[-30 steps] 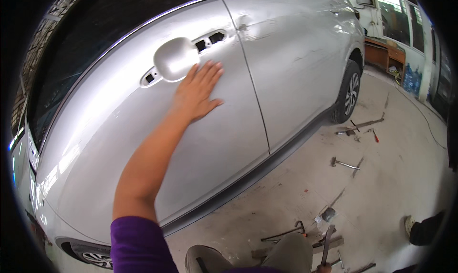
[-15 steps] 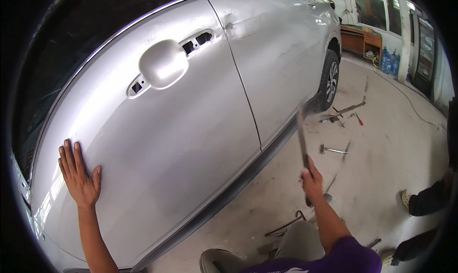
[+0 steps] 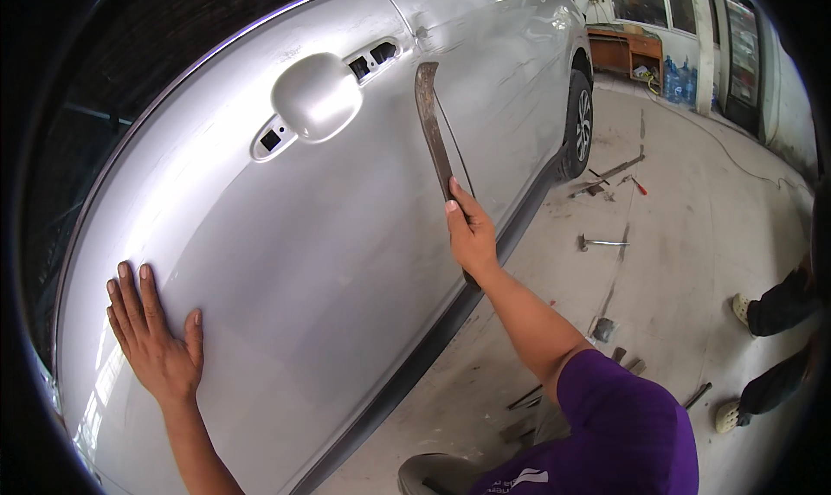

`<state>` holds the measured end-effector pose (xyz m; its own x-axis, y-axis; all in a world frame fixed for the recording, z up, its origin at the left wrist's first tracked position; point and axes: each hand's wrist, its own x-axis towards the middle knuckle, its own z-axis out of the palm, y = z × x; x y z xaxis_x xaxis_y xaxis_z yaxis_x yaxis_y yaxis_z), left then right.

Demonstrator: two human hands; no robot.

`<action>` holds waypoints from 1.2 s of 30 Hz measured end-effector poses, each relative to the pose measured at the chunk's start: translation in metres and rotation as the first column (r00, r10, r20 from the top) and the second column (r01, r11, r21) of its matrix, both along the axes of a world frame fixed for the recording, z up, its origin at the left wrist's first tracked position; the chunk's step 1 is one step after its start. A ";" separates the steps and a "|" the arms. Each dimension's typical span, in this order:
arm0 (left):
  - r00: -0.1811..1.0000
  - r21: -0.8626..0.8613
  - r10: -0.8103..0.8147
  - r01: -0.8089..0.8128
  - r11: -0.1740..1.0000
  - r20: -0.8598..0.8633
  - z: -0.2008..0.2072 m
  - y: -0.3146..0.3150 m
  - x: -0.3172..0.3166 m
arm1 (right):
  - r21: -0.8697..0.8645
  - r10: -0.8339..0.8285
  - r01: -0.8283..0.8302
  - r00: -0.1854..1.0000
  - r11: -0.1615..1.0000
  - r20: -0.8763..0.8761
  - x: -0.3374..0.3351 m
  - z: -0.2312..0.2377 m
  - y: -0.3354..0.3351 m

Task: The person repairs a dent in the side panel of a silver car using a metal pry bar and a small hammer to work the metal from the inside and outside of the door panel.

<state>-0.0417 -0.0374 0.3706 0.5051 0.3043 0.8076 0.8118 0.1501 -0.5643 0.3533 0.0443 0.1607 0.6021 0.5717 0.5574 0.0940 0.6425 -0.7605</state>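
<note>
My left hand lies flat on the silver car door, fingers spread, near the window edge. My right hand is wrapped round a long flat metal bar with a slightly curved, worn tip. The bar points up and away over the seam between the two doors; whether it touches the panel I cannot tell. Left of its tip is the door's rounded handle recess, with dark openings at both ends and no handle fitted. Dents and creases mark the rear door beyond the seam.
A hammer, a red-handled tool and a long bar lie on the floor right of the car. Another person's legs stand at the right. Further back are a wooden desk, blue water bottles and a cable.
My right hand has swung the metal bar left and up, from beside the car to in front of the door seam. The left hand stays on the door; the view has shifted slightly.
</note>
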 end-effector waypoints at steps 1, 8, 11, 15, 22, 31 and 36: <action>1.000 0.006 -0.003 0.003 1.000 -0.003 0.001 0.000 0.000 | 0.010 -0.022 0.022 1.000 1.000 -0.001 -0.002 0.002 0.004; 1.000 0.009 0.015 -0.015 1.000 0.014 -0.001 0.005 -0.005 | -0.004 -0.041 0.041 0.999 0.999 -0.028 -0.005 0.007 0.020; 1.000 0.014 0.020 -0.020 1.000 0.016 -0.002 0.005 -0.003 | 0.015 -0.094 0.094 0.996 0.995 0.003 -0.005 0.011 0.020; 1.000 0.027 0.024 -0.024 0.999 0.001 -0.001 0.005 -0.005 | 0.042 -0.106 0.104 0.993 0.994 0.046 -0.010 0.014 0.010; 1.000 0.032 0.006 -0.005 0.999 -0.009 0.000 0.004 0.000 | 0.058 -0.238 0.231 0.929 0.971 0.282 -0.004 0.024 0.016; 1.000 0.032 -0.006 0.007 0.999 -0.028 -0.002 0.004 0.001 | -0.082 -0.132 0.149 0.974 0.985 0.184 0.013 0.033 0.022; 0.999 0.040 -0.016 0.017 0.999 -0.028 0.000 0.002 0.001 | -0.065 -0.112 0.120 0.988 0.991 0.109 0.014 0.035 0.020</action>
